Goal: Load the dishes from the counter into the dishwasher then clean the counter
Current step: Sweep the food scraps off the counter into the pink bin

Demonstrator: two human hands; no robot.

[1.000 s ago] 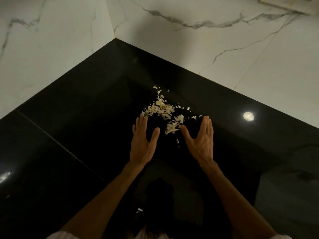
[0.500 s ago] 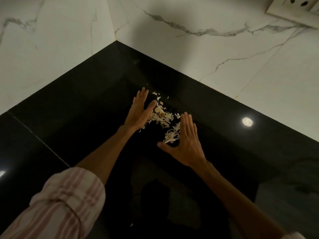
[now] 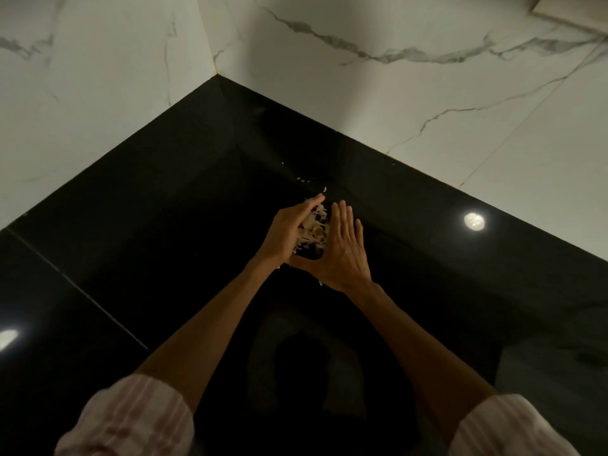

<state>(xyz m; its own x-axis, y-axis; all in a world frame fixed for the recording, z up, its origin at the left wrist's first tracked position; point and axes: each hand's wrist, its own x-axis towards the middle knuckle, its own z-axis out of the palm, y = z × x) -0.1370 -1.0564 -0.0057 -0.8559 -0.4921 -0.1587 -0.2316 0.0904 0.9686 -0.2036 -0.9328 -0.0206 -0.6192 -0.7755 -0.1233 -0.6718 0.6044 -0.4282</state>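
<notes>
On the black tabletop (image 3: pixel 164 258), near its corner, the left hand (image 3: pixel 289 232) and right hand (image 3: pixel 342 248), fingers straight, press from either side against a pile of pale food scraps (image 3: pixel 314 232) between them.

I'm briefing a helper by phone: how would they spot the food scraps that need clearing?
Find the black counter where the two marble walls meet. Near that corner, the left hand and right hand close in on a pale heap of food scraps. It is the only light clump; the few specks beyond lie loose.
</notes>
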